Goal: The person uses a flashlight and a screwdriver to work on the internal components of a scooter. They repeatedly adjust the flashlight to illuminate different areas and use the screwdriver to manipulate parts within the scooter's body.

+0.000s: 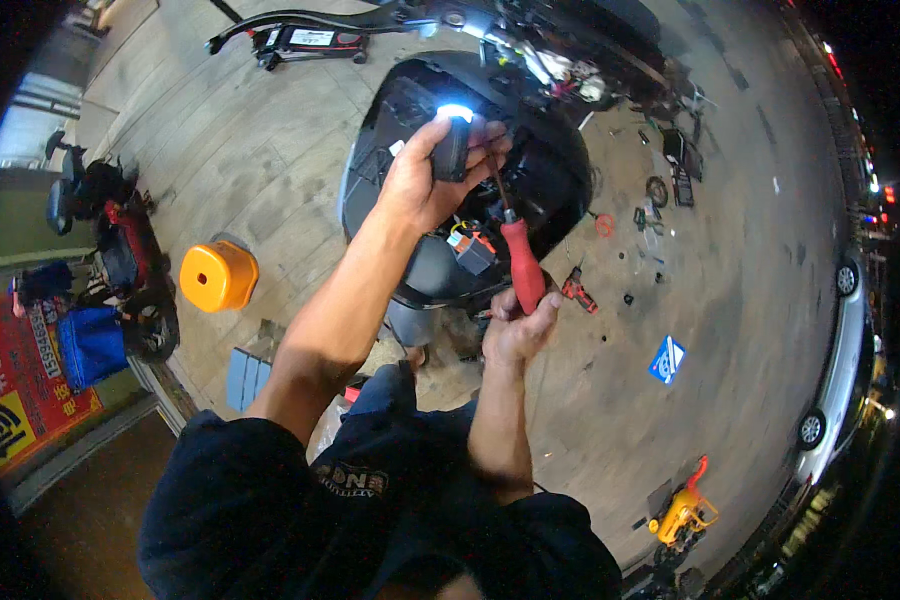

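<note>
My left hand (415, 185) is closed around a small black work light (451, 150), whose top end glows bright white. Its fingertips are close to the thin shaft of a screwdriver (522, 262); whether they touch it, I cannot tell. The screwdriver's red handle is in my right hand (518, 335), gripped near its butt end, and its shaft slants up and left. Both hands are over the open black body of a motor scooter (370, 160). An orange-and-grey box with wires (473, 250) sits in the opening below my left hand. The screwdriver's tip is hard to make out.
Handlebar parts and loose wiring (560, 75) extend across the top. A floor jack (315, 42) stands at the upper left, an orange stool (218, 277) to the left. A red cordless drill (578, 290) and scattered parts lie right; a yellow compressor (683, 515) stands lower right.
</note>
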Demonstrator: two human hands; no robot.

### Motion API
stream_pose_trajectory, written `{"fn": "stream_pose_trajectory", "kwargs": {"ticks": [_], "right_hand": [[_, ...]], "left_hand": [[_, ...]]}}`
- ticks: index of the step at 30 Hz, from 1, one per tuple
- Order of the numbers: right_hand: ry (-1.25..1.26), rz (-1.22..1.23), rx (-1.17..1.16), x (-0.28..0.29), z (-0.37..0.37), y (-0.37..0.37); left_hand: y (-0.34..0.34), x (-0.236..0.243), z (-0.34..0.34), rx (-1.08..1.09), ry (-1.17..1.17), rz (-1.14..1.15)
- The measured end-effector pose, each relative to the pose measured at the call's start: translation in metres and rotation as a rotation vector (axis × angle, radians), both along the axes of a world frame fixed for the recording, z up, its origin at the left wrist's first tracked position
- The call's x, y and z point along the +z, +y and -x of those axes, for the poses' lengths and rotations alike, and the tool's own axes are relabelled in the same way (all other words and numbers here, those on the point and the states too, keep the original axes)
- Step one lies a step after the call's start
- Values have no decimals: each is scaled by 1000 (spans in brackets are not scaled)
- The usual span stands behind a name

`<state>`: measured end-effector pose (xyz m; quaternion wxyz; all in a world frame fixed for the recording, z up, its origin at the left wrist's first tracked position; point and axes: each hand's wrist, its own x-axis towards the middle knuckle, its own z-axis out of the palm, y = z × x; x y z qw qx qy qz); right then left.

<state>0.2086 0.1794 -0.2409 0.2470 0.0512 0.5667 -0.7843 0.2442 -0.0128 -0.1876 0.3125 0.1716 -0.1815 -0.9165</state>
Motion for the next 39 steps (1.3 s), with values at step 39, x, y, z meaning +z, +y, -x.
{"fn": "stream_pose_trajectory", "kwargs": {"ticks": [39], "right_hand": [[-579,-568,-39,-453,340,333]], "left_hand": [[319,-661,267,-561,-1017,149]]}}
